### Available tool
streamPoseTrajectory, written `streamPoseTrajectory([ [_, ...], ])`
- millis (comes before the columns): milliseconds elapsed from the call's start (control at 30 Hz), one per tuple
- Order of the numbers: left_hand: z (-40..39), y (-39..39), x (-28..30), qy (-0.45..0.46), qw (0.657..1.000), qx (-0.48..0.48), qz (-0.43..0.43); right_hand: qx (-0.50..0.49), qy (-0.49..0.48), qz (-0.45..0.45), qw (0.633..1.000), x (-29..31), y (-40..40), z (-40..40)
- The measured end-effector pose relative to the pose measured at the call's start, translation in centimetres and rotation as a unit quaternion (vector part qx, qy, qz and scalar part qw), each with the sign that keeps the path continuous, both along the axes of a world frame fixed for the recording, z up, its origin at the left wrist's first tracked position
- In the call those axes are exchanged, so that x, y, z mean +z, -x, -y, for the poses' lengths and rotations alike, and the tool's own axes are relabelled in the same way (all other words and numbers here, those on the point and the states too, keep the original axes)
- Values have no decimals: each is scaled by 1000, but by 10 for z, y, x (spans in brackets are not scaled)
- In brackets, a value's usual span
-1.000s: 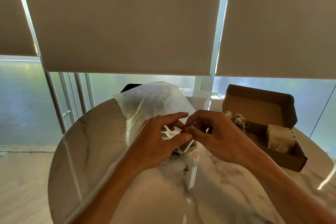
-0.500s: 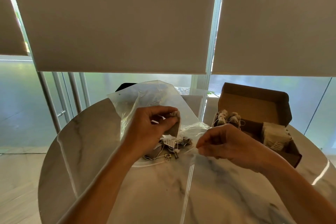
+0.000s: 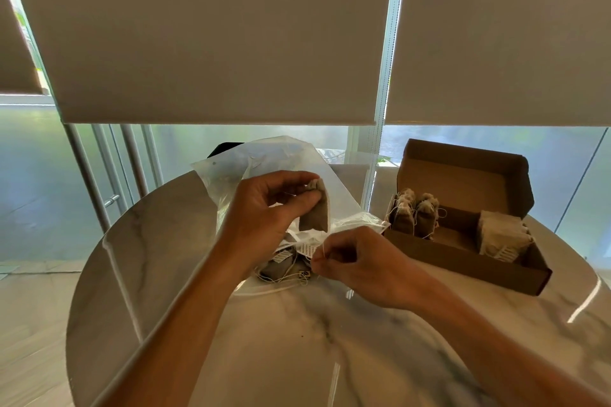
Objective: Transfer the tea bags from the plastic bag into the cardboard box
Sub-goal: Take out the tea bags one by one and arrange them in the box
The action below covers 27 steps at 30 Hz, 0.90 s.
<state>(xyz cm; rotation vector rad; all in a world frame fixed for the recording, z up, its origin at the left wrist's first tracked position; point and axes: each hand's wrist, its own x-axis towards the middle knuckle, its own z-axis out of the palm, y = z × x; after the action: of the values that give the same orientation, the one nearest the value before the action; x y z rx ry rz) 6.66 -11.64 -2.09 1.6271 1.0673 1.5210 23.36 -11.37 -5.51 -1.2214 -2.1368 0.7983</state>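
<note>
A clear plastic bag lies on the round marble table, with several tea bags and loose strings at its mouth. My left hand pinches the top of one brown tea bag and holds it up over the plastic bag. My right hand pinches that tea bag's thin white string near its paper tag. To the right stands the open cardboard box, holding two upright tea bags at its left end and a stack of pale ones at its right end.
Roller blinds and window frames fill the background behind the table. A dark chair back shows beyond the plastic bag. A few tea crumbs lie on the marble near the front.
My hands have parted: the left one lifted a tea bag out of the plastic bag, and the right one drew down and right along its string.
</note>
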Motion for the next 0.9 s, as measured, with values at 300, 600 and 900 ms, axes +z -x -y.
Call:
streamPoseTrajectory([
  [300, -2, 8, -11, 45, 994, -1, 103, -60, 16, -119, 991, 14, -33, 6],
  [600, 4, -11, -20, -1, 999, 4, -37, -48, 25, -298, 953, 31, -18, 9],
  [900, 3, -15, -27, -4, 997, -28, -71, -100, -70, -171, 978, 22, -12, 4],
])
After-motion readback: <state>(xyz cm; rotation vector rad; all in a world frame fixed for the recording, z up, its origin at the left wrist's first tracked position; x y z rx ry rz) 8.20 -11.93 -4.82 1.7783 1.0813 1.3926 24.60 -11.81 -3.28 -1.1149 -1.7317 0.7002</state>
